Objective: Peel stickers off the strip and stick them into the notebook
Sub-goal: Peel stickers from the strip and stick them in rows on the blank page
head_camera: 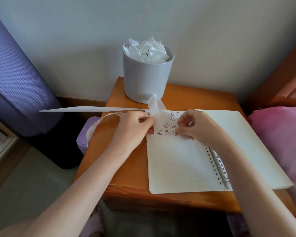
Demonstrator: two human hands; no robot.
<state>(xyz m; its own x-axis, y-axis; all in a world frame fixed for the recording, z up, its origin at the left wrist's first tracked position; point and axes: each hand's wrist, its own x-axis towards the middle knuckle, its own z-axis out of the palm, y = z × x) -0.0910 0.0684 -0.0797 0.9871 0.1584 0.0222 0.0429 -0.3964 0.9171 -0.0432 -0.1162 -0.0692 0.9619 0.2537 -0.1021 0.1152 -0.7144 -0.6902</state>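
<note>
An open spiral notebook [174, 161] lies on the wooden table [126, 159]. Several small cartoon stickers [169, 124] sit in rows near the top of its left page. My left hand [135, 125] pinches a long white sticker strip [92, 109] at the page's upper left corner; the strip loops and trails off to the left past the table edge. My right hand [193, 125] has its fingertips down on the page at the right end of the sticker rows, thumb and fingers curled close together. Whether it holds a sticker is hidden.
A grey bin [147, 77] stuffed with crumpled white backing paper stands at the back of the table. A purple box [83, 139] sits low beside the table's left edge. A purple rolled mat [19, 79] stands at left, a pink cushion [280, 137] at right.
</note>
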